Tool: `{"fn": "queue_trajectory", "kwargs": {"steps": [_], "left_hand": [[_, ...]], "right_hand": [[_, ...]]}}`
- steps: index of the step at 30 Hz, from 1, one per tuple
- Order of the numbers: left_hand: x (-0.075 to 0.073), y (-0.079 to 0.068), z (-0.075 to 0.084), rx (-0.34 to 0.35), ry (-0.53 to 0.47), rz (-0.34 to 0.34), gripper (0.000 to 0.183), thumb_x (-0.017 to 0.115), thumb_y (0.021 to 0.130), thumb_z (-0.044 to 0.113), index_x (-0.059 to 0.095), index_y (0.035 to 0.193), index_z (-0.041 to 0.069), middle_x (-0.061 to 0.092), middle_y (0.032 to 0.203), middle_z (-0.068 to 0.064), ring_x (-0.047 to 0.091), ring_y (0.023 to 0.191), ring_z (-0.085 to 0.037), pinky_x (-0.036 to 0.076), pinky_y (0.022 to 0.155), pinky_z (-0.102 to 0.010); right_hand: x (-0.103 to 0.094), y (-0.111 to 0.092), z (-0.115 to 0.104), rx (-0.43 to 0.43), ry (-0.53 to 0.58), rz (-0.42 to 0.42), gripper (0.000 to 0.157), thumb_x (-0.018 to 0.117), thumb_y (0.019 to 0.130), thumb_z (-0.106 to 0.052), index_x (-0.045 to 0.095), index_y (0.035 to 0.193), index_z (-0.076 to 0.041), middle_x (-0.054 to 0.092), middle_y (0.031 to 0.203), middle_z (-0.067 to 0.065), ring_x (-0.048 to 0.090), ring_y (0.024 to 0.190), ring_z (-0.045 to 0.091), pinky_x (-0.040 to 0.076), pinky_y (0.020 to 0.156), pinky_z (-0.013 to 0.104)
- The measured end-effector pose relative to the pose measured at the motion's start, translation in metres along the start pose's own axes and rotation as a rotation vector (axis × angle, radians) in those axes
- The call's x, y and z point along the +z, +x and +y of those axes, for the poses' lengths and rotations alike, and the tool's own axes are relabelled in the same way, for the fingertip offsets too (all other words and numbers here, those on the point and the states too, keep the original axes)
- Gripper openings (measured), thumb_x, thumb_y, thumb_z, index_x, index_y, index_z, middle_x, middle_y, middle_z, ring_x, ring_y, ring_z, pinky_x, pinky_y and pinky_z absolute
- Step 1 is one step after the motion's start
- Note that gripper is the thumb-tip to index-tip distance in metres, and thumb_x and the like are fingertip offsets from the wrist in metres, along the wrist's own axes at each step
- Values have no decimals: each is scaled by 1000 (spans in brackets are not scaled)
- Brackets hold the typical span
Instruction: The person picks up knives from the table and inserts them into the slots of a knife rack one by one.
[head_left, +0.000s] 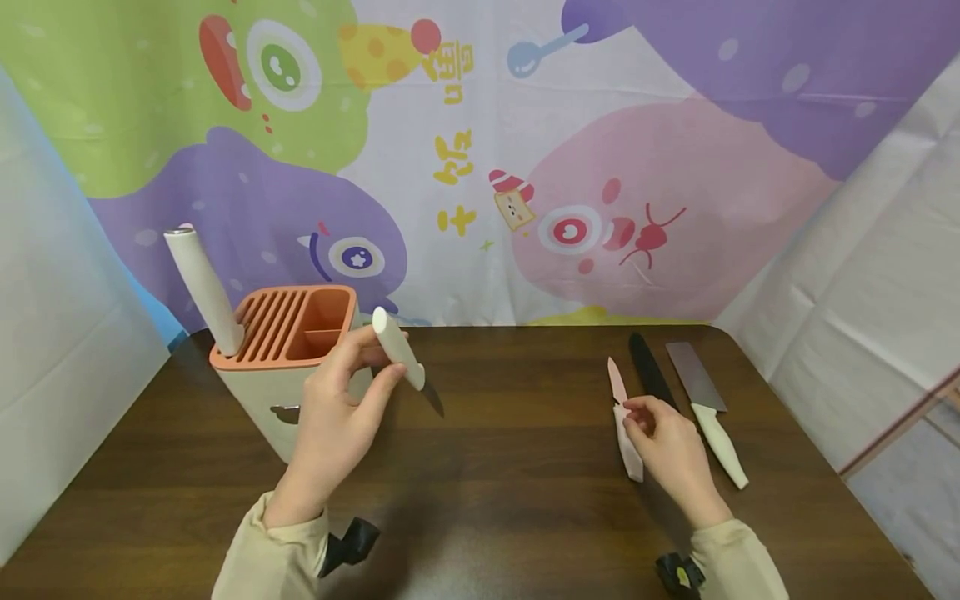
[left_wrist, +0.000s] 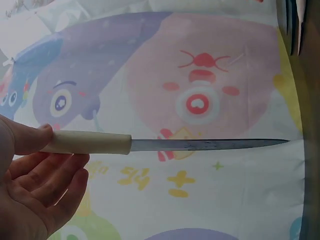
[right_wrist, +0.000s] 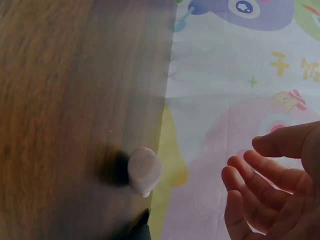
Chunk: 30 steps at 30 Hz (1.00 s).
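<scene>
My left hand [head_left: 341, 408] pinches a knife [left_wrist: 92, 142] by its cream handle, thumb on one side and fingers on the other. In the head view the knife is tilted, handle up and blade down to the right, in front of the knife block [head_left: 262, 400]. Over at the right, my right hand [head_left: 671, 446] hovers by a small pink knife [head_left: 628, 442] lying on the table. Its fingers [right_wrist: 260, 180] are loosely bent with nothing between them in the right wrist view, where the pink handle's end shows apart from them.
Right of the pink knife lie a long black blade [head_left: 651, 367], its lower part hidden by my right hand, and a cleaver [head_left: 708, 408] with a cream handle. A white-handled tool [head_left: 202, 287] stands in the block's slotted orange top. A cartoon-printed cloth [head_left: 480, 275] hangs behind the table [head_left: 495, 517].
</scene>
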<state>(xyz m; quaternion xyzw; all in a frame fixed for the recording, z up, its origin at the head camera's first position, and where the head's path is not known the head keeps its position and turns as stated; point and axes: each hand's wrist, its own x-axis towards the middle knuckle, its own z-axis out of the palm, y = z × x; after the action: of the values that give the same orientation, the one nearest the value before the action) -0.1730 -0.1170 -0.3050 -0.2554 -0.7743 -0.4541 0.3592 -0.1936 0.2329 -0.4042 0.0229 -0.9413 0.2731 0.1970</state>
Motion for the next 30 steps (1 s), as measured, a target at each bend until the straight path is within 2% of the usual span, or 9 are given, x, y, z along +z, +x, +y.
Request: {"fn": "queue_trajectory", "kwargs": {"steps": [8, 10, 15, 18, 30], "left_hand": [[-9, 5, 4, -1, -69, 53, 37, 64, 76, -11, 56, 112, -3, 64, 103, -12, 59, 88, -6, 46, 83, -18], [-11, 6, 5, -8, -102, 67, 39, 63, 77, -12, 56, 113, -2, 64, 106, -10, 60, 89, -5, 46, 83, -18], [-17, 10, 11, 9, -192, 94, 42, 59, 77, -15, 54, 117, -4, 63, 109, -7, 61, 91, -8, 47, 82, -19], [-22, 13, 15, 20, -218, 108, 39, 58, 78, -15, 53, 116, -6, 63, 109, -9, 61, 91, -11, 48, 80, -20], [-41, 21, 19, 65, -204, 250, 38, 58, 78, -16, 51, 115, -14, 63, 107, -6, 61, 89, -16, 48, 75, -21]], "right_hand": [[1, -4, -1, 57, -43, -146, 25, 61, 82, -15, 62, 104, -4, 63, 85, 5, 58, 73, 17, 44, 57, 30], [1, -4, 0, 69, -59, -171, 26, 61, 82, -16, 61, 105, -3, 63, 86, 5, 58, 74, 17, 44, 57, 31], [3, -5, 2, 100, -88, -232, 33, 63, 81, -20, 59, 108, -2, 62, 91, 7, 58, 76, 18, 45, 60, 35], [4, -5, 3, 112, -107, -266, 38, 64, 80, -21, 57, 110, -1, 62, 94, 9, 58, 78, 20, 46, 62, 37], [5, -5, 7, 117, -144, -304, 40, 68, 76, -17, 56, 109, 2, 60, 89, 10, 55, 73, 20, 44, 61, 38]]}}
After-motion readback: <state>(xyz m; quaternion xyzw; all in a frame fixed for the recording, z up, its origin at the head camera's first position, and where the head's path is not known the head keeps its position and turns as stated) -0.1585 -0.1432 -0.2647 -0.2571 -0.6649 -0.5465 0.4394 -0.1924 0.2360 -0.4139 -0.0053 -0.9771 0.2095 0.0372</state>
